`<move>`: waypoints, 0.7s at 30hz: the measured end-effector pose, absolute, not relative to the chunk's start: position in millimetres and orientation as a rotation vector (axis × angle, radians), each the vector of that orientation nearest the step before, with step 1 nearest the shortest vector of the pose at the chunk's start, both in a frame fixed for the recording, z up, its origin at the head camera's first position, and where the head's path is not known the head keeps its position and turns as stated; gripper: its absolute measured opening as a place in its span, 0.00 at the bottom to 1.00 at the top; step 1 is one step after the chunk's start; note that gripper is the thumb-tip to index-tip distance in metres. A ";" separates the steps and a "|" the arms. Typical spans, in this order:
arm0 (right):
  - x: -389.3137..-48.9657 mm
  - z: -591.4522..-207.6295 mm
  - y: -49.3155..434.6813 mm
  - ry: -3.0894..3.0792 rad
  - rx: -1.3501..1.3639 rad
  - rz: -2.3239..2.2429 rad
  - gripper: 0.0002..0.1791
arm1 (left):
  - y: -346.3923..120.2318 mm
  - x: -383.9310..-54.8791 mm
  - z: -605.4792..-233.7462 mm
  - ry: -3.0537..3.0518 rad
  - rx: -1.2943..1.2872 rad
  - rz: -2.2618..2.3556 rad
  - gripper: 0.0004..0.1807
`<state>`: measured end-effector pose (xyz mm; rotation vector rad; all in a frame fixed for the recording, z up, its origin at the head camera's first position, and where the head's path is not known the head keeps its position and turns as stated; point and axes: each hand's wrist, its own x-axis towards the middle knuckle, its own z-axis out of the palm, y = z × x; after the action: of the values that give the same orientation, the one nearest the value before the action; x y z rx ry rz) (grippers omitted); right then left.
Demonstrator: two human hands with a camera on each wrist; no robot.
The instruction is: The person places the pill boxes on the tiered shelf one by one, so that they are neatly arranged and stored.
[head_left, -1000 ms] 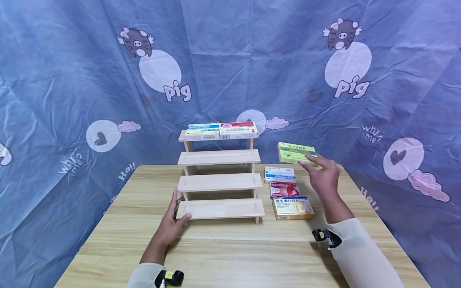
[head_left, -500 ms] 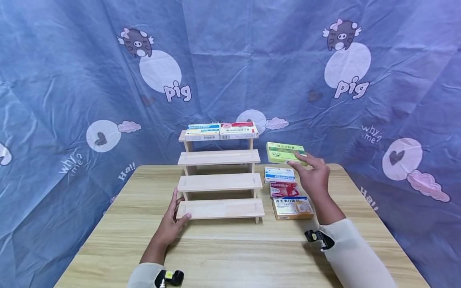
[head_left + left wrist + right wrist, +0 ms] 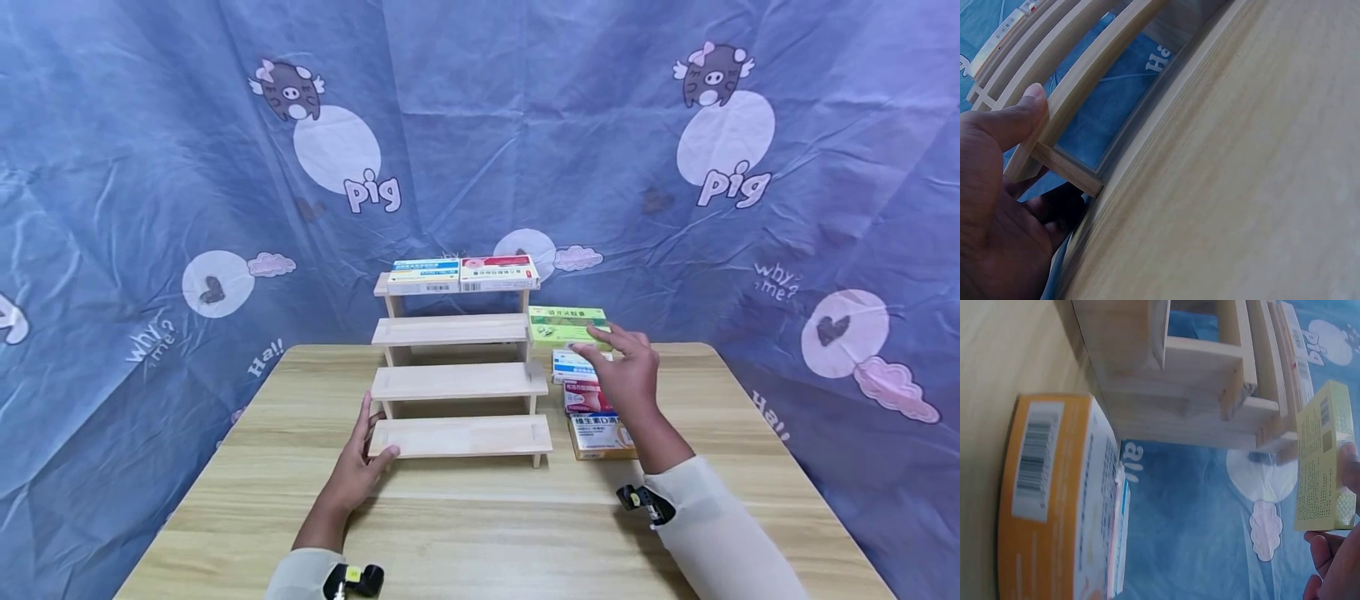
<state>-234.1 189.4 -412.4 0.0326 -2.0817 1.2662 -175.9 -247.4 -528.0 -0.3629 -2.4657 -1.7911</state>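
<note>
A four-tier wooden step rack (image 3: 459, 382) stands on the table. My left hand (image 3: 352, 467) grips the left end of its lowest step; in the left wrist view the thumb (image 3: 1025, 115) lies on the wood and the fingers go beneath it. With my right hand (image 3: 630, 371) I pinch a green medicine box (image 3: 567, 327) by its right end, in the air at the right end of the second-highest step. The right wrist view has the box's yellow-green back (image 3: 1317, 469); whether it touches the rack cannot be told.
On the top step lie a blue-and-white medicine box (image 3: 424, 276) and a red-and-white one (image 3: 498, 273). Right of the rack, a blue-and-white box (image 3: 573, 367), a red box (image 3: 585, 396) and an orange-and-white box (image 3: 597, 436) lie in a row on the table (image 3: 480, 533).
My right hand has carried the green box leftward, from beyond the row of boxes to the rack's right end, and slightly lower at the last. The left hand stays put.
</note>
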 end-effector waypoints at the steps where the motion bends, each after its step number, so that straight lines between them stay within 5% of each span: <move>1: -233.9 -413.4 187.3 -2.078 0.039 1.260 0.23 | -247.3 -175.8 -528.3 -2.465 -0.363 -1.793 0.58; 21: -241.0 -416.4 136.7 -1.983 0.263 1.221 0.23 | -246.8 -174.9 -528.6 -2.487 -0.336 -1.784 0.59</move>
<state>-241.0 136.7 -416.4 0.2631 -1.9825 1.2207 -174.9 -246.8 -528.6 -0.3365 -2.4865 -1.7840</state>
